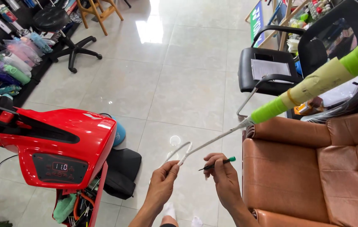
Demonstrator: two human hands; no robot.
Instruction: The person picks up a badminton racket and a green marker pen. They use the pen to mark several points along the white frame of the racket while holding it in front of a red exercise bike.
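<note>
My left hand [163, 181] pinches the white throat of a racket frame [178, 153] where the thin shaft meets the head. The shaft [216, 138] runs up to the right into a bright green grip [313, 86] with a pale paper wrap around its middle, resting over the brown chair. My right hand [225, 176] is just right of the throat and grips a small thin tool with a green handle [219, 164], its dark tip pointing left toward the frame. The racket head's far part is hidden behind my left hand.
A red machine [57, 143] with a small lit display stands at the left, a black bag [122, 172] beside its base. A brown padded leather chair [313, 168] fills the lower right. A black office chair [280, 63] with papers and a black stool [61, 25] stand on the tiled floor.
</note>
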